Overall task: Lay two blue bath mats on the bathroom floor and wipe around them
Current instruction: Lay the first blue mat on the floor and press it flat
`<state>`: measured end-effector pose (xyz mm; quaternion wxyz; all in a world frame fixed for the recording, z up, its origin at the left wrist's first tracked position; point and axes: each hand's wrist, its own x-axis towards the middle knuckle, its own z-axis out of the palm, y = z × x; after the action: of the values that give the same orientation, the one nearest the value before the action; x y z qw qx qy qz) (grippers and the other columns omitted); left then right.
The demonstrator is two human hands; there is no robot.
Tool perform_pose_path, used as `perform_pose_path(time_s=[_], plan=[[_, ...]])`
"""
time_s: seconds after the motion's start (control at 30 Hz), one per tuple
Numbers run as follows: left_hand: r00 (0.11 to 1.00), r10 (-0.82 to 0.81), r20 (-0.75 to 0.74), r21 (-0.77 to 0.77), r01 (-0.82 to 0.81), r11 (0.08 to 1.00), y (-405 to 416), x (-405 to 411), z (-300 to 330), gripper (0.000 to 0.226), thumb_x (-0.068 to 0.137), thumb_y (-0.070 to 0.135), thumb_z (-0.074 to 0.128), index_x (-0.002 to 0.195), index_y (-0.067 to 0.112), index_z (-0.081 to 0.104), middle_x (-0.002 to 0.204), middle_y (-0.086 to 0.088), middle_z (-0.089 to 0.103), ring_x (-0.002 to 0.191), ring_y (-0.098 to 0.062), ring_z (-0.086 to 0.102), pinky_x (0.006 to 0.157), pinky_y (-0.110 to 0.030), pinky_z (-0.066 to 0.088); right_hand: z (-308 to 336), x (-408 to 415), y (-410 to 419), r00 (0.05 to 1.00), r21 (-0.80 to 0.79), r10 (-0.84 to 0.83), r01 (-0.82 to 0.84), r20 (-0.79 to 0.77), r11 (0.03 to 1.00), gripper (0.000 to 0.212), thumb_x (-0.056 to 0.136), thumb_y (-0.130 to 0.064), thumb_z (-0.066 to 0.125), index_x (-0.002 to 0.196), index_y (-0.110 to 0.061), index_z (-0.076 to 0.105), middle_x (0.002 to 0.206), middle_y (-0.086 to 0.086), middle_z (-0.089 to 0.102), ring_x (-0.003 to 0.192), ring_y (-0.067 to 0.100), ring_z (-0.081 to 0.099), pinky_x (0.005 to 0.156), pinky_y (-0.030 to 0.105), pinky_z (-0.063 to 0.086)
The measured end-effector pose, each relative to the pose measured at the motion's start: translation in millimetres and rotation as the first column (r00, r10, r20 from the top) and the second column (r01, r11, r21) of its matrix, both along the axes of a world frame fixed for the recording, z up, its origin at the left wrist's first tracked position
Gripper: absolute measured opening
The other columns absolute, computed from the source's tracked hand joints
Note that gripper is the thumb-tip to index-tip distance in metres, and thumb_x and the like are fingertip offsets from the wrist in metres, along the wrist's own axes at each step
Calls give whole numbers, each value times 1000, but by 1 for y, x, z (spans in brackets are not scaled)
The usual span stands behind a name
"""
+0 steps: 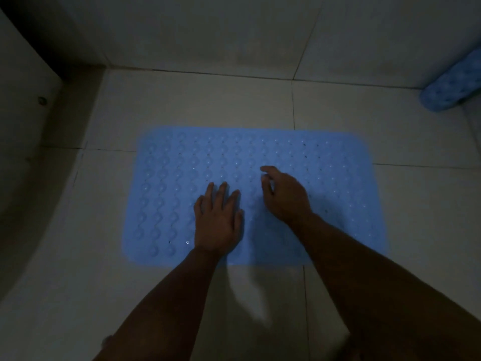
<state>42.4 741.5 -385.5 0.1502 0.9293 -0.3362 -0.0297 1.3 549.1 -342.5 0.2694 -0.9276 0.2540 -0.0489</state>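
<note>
**Dim bathroom, soft focus, wide-angle bend**

The scene is dark and underexposed, with heavy vignetting in the upper left and lower corners of the frame. The brightest area is the blue mat (pixel 260 194) at centre, glowing pale and slightly hazy. Soft shadows spread on the floor tiles (pixel 416 217) below the forearms at lower centre. Fine detail is smeared and noisy. Tile lines curve toward the edges, showing lens distortion.

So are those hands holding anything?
No. The left hand lies flat on the blue mat; the right hand curls over it, gripping nothing.
</note>
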Motion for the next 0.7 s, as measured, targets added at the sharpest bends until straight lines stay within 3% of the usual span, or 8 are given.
perform_pose_path(time_s=[0.13, 0.23, 0.37, 0.5, 0.7], plan=[[979, -203, -16, -24, 203, 979, -24, -31, -13, 58, 97, 46, 45, 149, 20, 53, 163, -12, 39, 154, -41, 26, 116, -62, 30, -2, -19, -27, 999, -52, -20, 22, 37, 998, 37, 101, -37, 48, 129, -19, 64, 119, 10, 71, 115, 31, 63, 95, 44, 53], [963, -268, -22, -53, 267, 962, -44, -46, -19, 57, 97, 40, 48, 151, 20, 49, 164, -14, 36, 154, -42, 23, 118, -63, 26, -2, -28, -40, 1000, -72, -9, 10, 26, 997, 39, 101, -38, 46, 128, -17, 65, 124, 7, 70, 120, 29, 59, 100, 46, 50], [961, -275, -25, 0, 275, 961, -66, -59, -29, 59, 101, 39, 47, 156, 20, 42, 169, -13, 25, 157, -40, 14, 120, -67, 19, -3, -32, -44, 999, -61, -3, 5, 35, 998, 38, 101, -38, 48, 127, -17, 66, 125, 7, 68, 121, 29, 58, 101, 46, 49], [974, -225, -30, 68, 227, 972, -73, -65, -37, 70, 105, 58, 37, 162, 18, 30, 171, -13, 16, 159, -37, 5, 122, -66, 12, -13, -35, -51, 998, -52, -3, 6, 65, 999, 39, 101, -40, 46, 125, -18, 67, 123, 5, 67, 119, 27, 58, 100, 45, 48], [976, -218, -13, 90, 218, 972, -75, -68, -35, 90, 97, 76, 37, 164, 19, 21, 172, -11, 11, 159, -37, 2, 123, -67, 8, -34, -33, -59, 992, -51, -36, 42, 122, 998, 35, 99, -38, 50, 120, -18, 69, 119, 3, 67, 116, 24, 58, 98, 38, 44]])
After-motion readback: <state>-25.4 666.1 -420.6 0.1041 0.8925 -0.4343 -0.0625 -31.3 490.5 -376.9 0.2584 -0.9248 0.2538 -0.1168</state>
